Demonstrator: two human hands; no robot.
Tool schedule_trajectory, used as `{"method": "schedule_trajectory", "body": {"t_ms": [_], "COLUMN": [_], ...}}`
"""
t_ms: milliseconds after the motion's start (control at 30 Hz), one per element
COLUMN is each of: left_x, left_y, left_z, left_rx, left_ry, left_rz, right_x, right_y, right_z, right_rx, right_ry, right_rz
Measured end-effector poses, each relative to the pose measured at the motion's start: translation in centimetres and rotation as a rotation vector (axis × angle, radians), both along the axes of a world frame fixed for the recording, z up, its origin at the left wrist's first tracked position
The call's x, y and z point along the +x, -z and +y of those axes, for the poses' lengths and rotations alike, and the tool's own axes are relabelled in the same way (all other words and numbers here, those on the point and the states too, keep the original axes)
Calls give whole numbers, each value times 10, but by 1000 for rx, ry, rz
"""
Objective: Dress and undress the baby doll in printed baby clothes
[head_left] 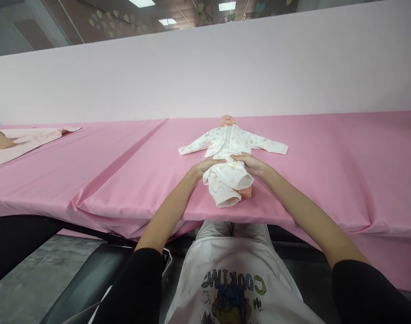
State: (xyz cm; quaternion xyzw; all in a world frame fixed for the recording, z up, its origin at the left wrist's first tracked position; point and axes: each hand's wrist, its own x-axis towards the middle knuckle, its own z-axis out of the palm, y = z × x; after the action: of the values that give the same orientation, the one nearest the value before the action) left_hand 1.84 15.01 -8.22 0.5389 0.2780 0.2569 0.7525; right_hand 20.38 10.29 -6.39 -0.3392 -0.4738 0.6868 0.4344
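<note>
A baby doll [227, 120] lies on its back, dressed in a white printed long-sleeved baby jacket [237, 136] with both sleeves spread out sideways. White printed baby pants [222, 175] cover its lower body, and a bit of the doll's foot or leg shows at the right leg opening. My left hand [208, 164] grips the pants near the waist on the left side. On the right side my right hand [251, 163] holds the waist too, its thumb reaching over the cloth. The other fingers of both hands are partly hidden by fabric.
A pink cloth [131, 162] with folds covers the long table, which ends at a white wall [205, 76]. At far left lie a pale pink cloth [33, 137] and a tan object [1, 139]. A black seat [87, 279] stands below the table's front edge.
</note>
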Motion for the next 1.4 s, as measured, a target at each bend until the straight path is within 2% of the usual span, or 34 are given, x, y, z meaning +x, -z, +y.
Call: {"method": "schedule_trajectory", "body": {"t_ms": [167,367,667,800,900,1000,1133,1233,1400], "left_x": [0,2,5,4,2,-1,-2,-1,2], "left_y": [-8,-7,-6,-6,-6,-8,-13,-14,-11], "left_z": [-8,-9,-5,-4,-4,-4,-4,-5,-10], "left_rx": [51,1,-23,-88,-41,73,182,181,107], "left_ry": [9,0,-69,-19,11,68,125,96,54], "left_rz": [-63,-57,15,41,-3,-43,62,93,-14], "right_x": [1,-3,-1,1,1,0,-2,-3,-2], "right_y": [0,-5,6,9,10,7,4,4,5], "right_z": [0,-5,6,9,7,4,1,0,1], "right_rx": [-27,-44,5,46,64,50,66,93,99], "right_ry": [7,69,88,46,39,46,59,85,87], "right_rz": [37,-7,5,32,42,34,27,7,17]}}
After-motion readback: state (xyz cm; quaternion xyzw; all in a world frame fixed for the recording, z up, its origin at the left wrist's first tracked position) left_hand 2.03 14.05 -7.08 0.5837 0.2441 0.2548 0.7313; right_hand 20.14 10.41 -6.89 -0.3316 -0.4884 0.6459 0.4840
